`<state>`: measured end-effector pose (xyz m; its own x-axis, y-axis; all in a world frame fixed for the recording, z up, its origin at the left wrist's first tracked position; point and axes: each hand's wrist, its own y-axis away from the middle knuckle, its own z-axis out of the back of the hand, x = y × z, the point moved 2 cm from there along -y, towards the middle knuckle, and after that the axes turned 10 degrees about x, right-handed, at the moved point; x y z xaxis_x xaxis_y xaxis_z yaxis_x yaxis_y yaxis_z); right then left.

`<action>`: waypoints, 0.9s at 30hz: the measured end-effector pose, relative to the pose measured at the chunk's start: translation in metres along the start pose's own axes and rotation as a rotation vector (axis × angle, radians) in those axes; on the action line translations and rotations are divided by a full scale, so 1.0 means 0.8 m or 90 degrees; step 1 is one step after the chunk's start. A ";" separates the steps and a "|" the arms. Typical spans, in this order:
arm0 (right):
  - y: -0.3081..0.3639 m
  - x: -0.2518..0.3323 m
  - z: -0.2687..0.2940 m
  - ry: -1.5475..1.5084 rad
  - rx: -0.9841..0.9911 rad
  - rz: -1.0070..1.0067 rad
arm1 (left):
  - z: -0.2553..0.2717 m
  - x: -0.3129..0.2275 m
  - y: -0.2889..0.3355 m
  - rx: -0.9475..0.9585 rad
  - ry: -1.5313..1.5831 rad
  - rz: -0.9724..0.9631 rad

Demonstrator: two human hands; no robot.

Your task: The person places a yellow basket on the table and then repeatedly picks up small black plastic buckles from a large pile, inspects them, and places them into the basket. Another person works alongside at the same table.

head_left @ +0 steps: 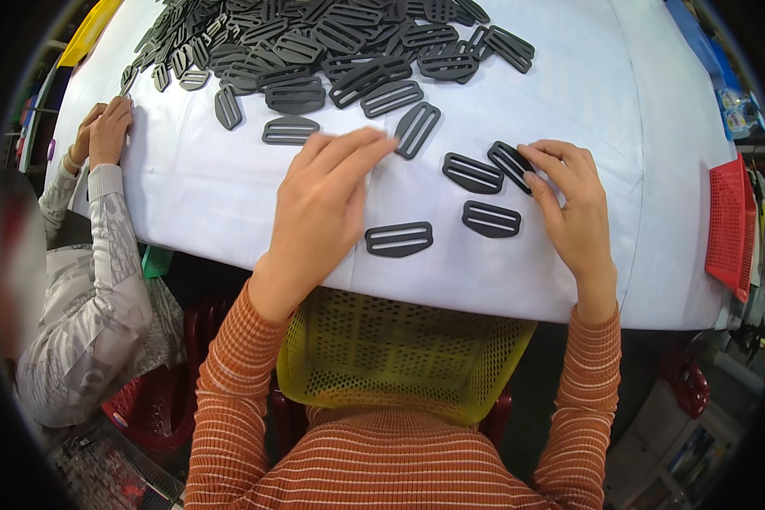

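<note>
Black plastic strap slider buckles lie on the white-covered table. My right hand (574,200) pinches one slider buckle (507,163) between thumb and fingers, tilted at the table surface. Close beside it rest a second slider buckle (473,173) and a third (491,219). My left hand (323,200), slightly blurred, has its fingers stretched toward a slanted slider buckle (417,131); its fingertips are at that buckle's left edge, and I cannot tell whether they touch. Another slider buckle (399,240) lies near the table's front edge, between my hands.
A large pile of slider buckles (306,42) covers the far side of the white table (569,289). Below the table edge, a yellow-green perforated basket (399,340) sits against my body. At left are another person's hands (109,132); at right, a red basket (729,225).
</note>
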<state>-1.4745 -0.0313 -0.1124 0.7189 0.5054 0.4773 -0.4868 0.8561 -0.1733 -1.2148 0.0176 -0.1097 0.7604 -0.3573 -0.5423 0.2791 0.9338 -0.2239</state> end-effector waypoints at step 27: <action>0.015 0.090 -0.052 0.027 0.357 0.275 | 0.062 0.086 0.052 -0.136 0.066 0.210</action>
<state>-1.4081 0.0196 -0.1159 0.4170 0.8007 0.4302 -0.9067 0.3993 0.1357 -1.1221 0.0330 -0.1162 0.7222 -0.0493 -0.6899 -0.1065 0.9776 -0.1813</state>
